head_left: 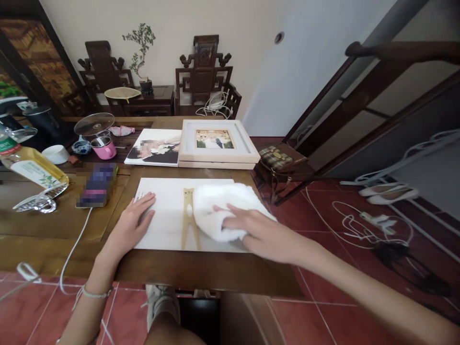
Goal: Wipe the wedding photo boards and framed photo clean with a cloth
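A white flat panel (165,225) lies near the table's front edge. On it shows a tan, two-legged shape (188,215) with small ears at its top; whether it is printed or a separate piece I cannot tell. My left hand (134,223) rests with fingers stretched out on the panel's left edge. A fluffy white cloth (219,203) is bunched under my right hand (257,232), whose fingers press into its folds. The cloth covers the panel's right part, and some of my right fingertips are hidden in it.
Behind the panel are a photo print (154,148) and a framed photo (215,139). To the left on the table (151,268) are a phone (97,185) on a white cable, a claw clip (41,200), an oil bottle (38,165) and a pink cup (104,148).
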{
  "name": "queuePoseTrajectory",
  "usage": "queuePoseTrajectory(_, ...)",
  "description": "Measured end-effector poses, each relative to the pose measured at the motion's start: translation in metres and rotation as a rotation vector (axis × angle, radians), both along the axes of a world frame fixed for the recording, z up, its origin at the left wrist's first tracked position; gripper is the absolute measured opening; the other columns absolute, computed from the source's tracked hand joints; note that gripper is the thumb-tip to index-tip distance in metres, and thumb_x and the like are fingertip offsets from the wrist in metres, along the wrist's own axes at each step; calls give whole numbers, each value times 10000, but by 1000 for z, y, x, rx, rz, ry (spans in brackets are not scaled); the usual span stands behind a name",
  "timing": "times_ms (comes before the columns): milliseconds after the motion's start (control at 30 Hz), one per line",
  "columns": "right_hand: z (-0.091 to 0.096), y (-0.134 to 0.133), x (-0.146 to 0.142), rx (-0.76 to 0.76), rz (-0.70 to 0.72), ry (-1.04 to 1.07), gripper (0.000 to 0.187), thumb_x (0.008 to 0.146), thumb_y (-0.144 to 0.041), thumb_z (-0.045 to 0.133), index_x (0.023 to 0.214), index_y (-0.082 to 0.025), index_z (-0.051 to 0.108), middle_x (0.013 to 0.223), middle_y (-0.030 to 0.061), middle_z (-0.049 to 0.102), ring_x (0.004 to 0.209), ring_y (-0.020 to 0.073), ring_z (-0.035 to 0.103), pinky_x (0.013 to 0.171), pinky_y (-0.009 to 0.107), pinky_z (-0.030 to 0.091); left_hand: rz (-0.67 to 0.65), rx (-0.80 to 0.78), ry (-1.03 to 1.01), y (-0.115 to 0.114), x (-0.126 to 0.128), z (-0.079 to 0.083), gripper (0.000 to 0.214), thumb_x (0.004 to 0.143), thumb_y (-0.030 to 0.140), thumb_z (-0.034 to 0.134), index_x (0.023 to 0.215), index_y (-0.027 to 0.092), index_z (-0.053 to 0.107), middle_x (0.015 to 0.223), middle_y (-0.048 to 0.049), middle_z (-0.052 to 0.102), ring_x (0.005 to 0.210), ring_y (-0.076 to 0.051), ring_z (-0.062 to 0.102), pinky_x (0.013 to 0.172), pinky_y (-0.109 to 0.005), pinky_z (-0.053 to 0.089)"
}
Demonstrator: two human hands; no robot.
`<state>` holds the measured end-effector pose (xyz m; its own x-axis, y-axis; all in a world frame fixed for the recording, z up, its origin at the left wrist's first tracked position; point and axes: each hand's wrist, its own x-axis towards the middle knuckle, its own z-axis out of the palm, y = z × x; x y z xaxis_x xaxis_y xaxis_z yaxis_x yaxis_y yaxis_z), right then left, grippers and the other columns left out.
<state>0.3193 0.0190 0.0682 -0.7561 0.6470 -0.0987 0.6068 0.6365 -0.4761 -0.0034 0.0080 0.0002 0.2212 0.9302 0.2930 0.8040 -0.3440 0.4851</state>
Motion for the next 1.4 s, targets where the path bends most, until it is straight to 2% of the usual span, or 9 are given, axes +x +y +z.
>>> queuePoseTrajectory(167,-19,59,-11,158,-41,39,514,637,10,360,1002,-191,661,933,37,705,1131,268,587,965,469,448,9,-9,5,-1,1,2,402,936,368,453,1269,179,576,1376,-107,546,1318,-241,462,1142,-504,277)
queuePoseTrajectory(300,-32,69,-17,247,-93,29,550,650,8,375,1124,-138,613,1324,142,565,1349,293,382,1032,532,375,14,-15,0,-2,2,3,403,938,382,447,1271,196,575,1376,-100,546,1317,-243,463,1143,-509,273)
queuePoseTrajectory(433,-30,34,-16,240,-82,19,531,623,20,393,1073,-132,631,1462,170,417,1411,283,266,1096,569,292,10,-9,-1,-1,2,1,403,938,393,443,1273,210,573,1381,-93,543,1318,-248,461,1139,-523,274)
queuePoseTrajectory(600,-6,-35,-6,124,28,-3,513,597,56,380,940,-186,674,1444,86,462,1395,229,311,1146,488,269,-1,0,5,0,1,0,401,937,377,449,1276,199,567,1378,-99,545,1315,-241,465,1137,-524,277)
queuePoseTrajectory(733,6,-60,7,16,99,-16,510,614,70,377,911,-227,665,1435,21,477,1393,180,309,1153,429,282,-7,10,-2,0,-1,-1,403,936,377,451,1278,198,567,1380,-101,543,1315,-246,465,1138,-526,273)
queuePoseTrajectory(867,4,-41,12,-37,103,-31,555,590,65,366,967,-231,645,1436,-10,475,1415,176,247,1177,468,205,0,3,-7,0,-1,-1,402,935,385,456,1273,202,572,1380,-96,544,1320,-249,458,1146,-518,261)
queuePoseTrajectory(1167,-24,58,-18,104,25,25,508,657,11,413,1113,-158,560,1387,144,509,1442,246,150,1141,603,73,12,-14,-1,-1,2,2,414,935,378,457,1272,166,575,1384,-108,539,1323,-249,454,1152,-497,260)
queuePoseTrajectory(1267,-26,61,-22,121,10,7,506,659,31,392,1107,-139,553,1405,184,477,1443,257,141,1133,618,81,11,-20,2,-2,2,2,413,937,368,453,1276,164,571,1387,-105,536,1327,-244,450,1151,-497,264)
queuePoseTrajectory(1400,-15,25,-16,69,20,-9,484,638,51,379,1032,-138,586,1430,175,457,1437,263,152,1154,584,81,6,-7,9,-1,0,0,409,937,360,450,1276,164,569,1385,-106,537,1322,-240,457,1149,-503,264)
